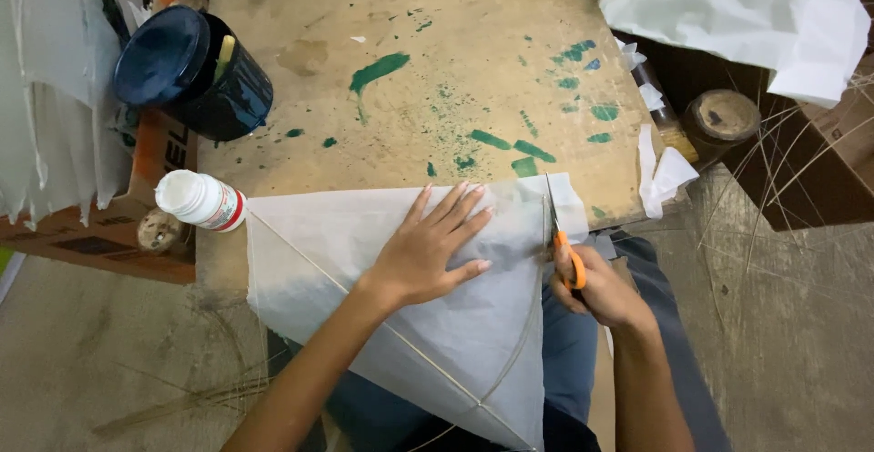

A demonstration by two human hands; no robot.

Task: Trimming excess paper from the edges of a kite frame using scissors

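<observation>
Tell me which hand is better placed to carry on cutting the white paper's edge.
The right hand: it grips the orange-handled scissors, blades at the thin white paper sheet. The left hand lies flat on it.

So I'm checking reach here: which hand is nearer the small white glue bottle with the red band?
Left. The left hand lies flat on the white paper, right of the white glue bottle with the red band; the right hand holds orange-handled scissors farther right.

- A white paper kite (410, 325) on thin stick framing is lying flat, overhanging the desk's near edge.
- Orange-handled scissors (563, 243) are pointing away, blades meeting the paper's right edge.
</observation>
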